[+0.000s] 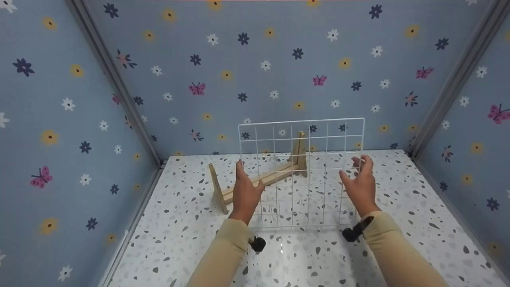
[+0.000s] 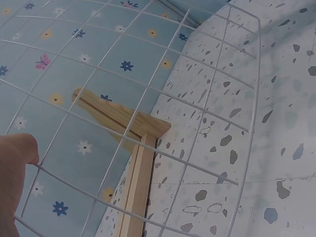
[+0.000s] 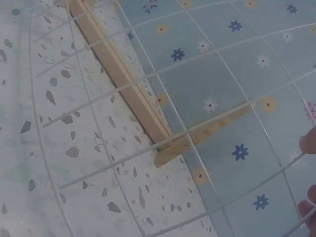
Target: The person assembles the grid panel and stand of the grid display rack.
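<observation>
A white wire grid panel (image 1: 301,121) stands nearly upright between my hands, its lower edge close over the speckled surface. My left hand (image 1: 245,195) grips its left side, with the thumb (image 2: 27,148) against the wires in the left wrist view. On the opposite side, my right hand (image 1: 361,187) holds the right edge between thumb and fingers, partly cut off in the right wrist view. Behind the panel lies a wooden stand (image 1: 217,187), a grooved bar (image 3: 118,74) joining two tapered end pieces. The panel's wires and my left hand cover part of it.
The white speckled tabletop (image 1: 183,239) carries everything. Blue flowered walls (image 1: 271,87) enclose it at the back and both sides, with grey metal posts (image 1: 115,85) at the corners. Black wrist cameras (image 1: 258,244) sit under both cuffs.
</observation>
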Action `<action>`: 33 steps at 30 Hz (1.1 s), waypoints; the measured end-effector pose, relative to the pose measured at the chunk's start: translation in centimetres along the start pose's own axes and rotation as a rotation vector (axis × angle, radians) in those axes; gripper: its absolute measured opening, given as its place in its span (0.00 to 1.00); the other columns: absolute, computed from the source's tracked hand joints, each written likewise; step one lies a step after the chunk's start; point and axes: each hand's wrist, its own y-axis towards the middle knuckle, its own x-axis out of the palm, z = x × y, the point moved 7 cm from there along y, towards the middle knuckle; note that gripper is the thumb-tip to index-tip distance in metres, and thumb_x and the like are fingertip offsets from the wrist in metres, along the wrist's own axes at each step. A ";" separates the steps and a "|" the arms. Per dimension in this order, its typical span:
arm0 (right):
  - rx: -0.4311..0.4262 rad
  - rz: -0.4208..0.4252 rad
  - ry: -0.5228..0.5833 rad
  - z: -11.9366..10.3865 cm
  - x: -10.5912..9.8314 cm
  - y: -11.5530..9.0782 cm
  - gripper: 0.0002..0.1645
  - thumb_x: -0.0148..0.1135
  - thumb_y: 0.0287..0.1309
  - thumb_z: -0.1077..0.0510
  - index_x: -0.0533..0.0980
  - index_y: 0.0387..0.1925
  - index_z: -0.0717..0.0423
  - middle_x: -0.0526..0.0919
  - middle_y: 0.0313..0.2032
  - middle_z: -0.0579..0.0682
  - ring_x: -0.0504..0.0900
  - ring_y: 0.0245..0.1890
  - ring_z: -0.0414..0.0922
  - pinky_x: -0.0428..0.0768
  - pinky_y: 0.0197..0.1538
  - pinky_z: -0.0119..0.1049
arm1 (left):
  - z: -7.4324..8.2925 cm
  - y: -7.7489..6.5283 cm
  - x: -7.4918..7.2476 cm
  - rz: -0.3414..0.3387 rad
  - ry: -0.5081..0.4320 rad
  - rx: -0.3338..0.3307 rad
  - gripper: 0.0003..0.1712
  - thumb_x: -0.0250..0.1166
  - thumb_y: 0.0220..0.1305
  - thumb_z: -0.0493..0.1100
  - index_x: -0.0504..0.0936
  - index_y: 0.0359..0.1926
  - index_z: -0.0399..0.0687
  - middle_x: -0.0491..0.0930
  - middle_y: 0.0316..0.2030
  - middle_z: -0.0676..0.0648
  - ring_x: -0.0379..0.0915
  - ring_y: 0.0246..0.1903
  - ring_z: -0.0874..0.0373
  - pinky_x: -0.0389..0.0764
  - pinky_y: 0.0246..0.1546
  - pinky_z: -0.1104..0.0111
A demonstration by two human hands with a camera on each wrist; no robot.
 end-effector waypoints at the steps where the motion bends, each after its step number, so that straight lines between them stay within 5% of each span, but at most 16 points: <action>1: -0.003 0.006 0.002 0.0 0.0 0.0 0.46 0.69 0.64 0.59 0.52 0.74 0.58 0.73 0.66 0.56 0.74 0.64 0.58 0.74 0.65 0.54 | 0.0 0.1 0.0 0.003 0.000 0.002 0.57 0.69 0.67 0.44 0.37 0.81 0.47 0.53 0.78 0.41 0.69 0.18 0.55 0.70 0.21 0.61; 24: 0.003 0.042 0.044 0.0 -0.1 0.0 0.47 0.70 0.63 0.55 0.52 0.74 0.48 0.72 0.68 0.49 0.74 0.63 0.55 0.76 0.63 0.52 | 0.2 0.1 -0.3 0.041 -0.039 -0.011 0.57 0.68 0.67 0.45 0.37 0.81 0.50 0.48 0.80 0.48 0.77 0.29 0.56 0.75 0.27 0.61; 33: 0.037 0.046 0.049 0.4 0.0 -0.4 0.49 0.71 0.63 0.54 0.50 0.75 0.43 0.72 0.69 0.50 0.74 0.65 0.54 0.75 0.62 0.55 | 0.1 0.1 -0.2 0.055 -0.042 0.012 0.55 0.69 0.67 0.45 0.40 0.81 0.50 0.52 0.78 0.44 0.73 0.19 0.51 0.73 0.22 0.60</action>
